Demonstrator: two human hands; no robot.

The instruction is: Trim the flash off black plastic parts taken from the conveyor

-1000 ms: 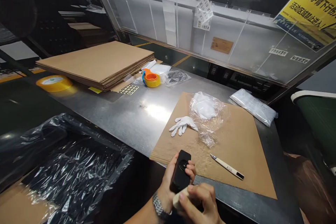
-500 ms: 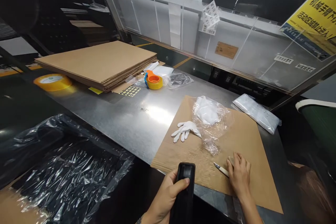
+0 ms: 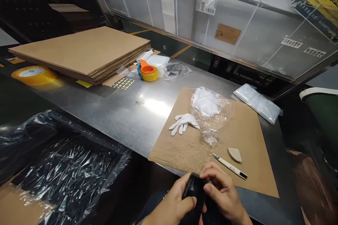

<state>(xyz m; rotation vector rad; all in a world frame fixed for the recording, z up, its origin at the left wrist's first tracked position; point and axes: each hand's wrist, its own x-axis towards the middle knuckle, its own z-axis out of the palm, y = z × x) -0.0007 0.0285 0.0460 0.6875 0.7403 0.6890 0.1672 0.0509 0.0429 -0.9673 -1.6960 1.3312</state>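
Down at the near edge of the steel table, both hands are on a small black device, held just off the table's front. The left hand is wrapped around its side with the thumb across the front, and the right hand pinches the top end with curled fingers. Just past them a craft knife lies on the cardboard sheet, with a beige wedge right beside it. A white glove and a crumpled clear bag sit further back on the same sheet.
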